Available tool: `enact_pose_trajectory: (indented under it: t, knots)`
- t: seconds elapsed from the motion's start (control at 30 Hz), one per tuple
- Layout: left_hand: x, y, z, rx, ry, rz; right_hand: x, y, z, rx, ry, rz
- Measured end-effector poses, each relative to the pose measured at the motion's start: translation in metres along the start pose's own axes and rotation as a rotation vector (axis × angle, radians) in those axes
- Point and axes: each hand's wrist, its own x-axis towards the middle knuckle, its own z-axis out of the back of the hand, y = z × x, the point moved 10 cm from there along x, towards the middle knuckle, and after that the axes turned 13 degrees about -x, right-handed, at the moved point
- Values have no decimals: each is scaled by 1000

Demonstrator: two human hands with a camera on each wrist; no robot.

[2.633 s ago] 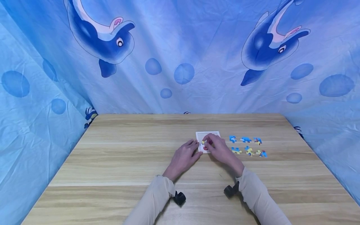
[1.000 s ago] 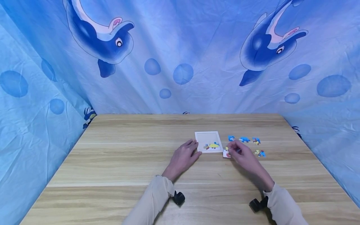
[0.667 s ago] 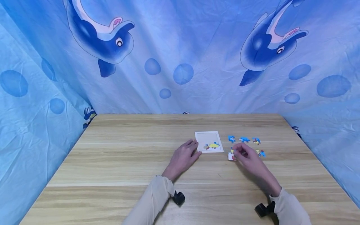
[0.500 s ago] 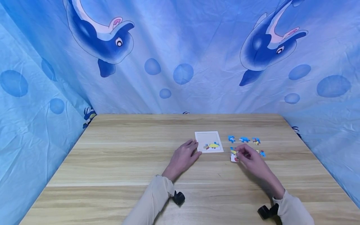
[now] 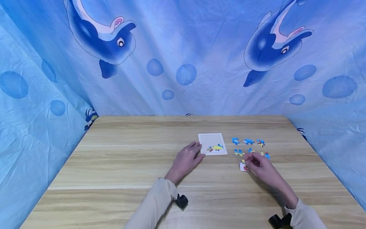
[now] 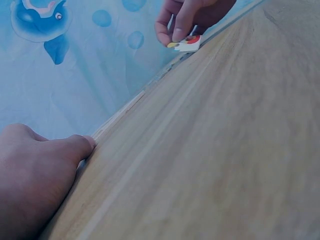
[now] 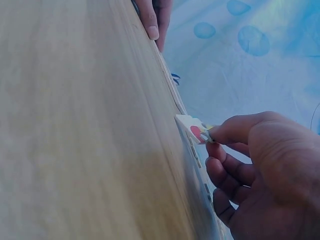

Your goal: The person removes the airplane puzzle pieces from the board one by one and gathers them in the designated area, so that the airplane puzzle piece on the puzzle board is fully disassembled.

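My right hand (image 5: 264,170) pinches a white puzzle piece (image 5: 243,166) with red and yellow print between thumb and fingers. In the right wrist view the puzzle piece (image 7: 187,125) is tilted, its one end covered by the fingertips. A shallow white puzzle frame (image 5: 210,140) lies to the left, with yellow-and-blue printed pieces (image 5: 216,148) in its lower right part. Along that frame's left side rests my left hand (image 5: 185,160), its fingers extended and touching the edge. The left wrist view shows the left hand (image 6: 35,175) low on the wood.
Several loose blue-and-yellow puzzle pieces (image 5: 248,142) lie in two rows right of the frame; the right hand partly covers the nearer row. The wooden table (image 5: 120,165) ends at a blue dolphin-print curtain (image 5: 186,38). A black wrist camera (image 5: 181,201) is on each arm.
My right hand has moved from over the frame to the right and nearer, carrying the red-printed puzzle piece past the loose pieces. My left hand has stayed at the frame.
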Motion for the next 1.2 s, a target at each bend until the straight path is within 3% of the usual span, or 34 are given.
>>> enact_pose_trajectory:
  t: [0.4, 1.2]
  knots:
    - [1, -1, 0, -3, 2, 1, -3, -5, -3, -110, 43, -56]
    - [1, 0, 2, -17, 14, 22, -1, 9, 1, -369, -23, 6]
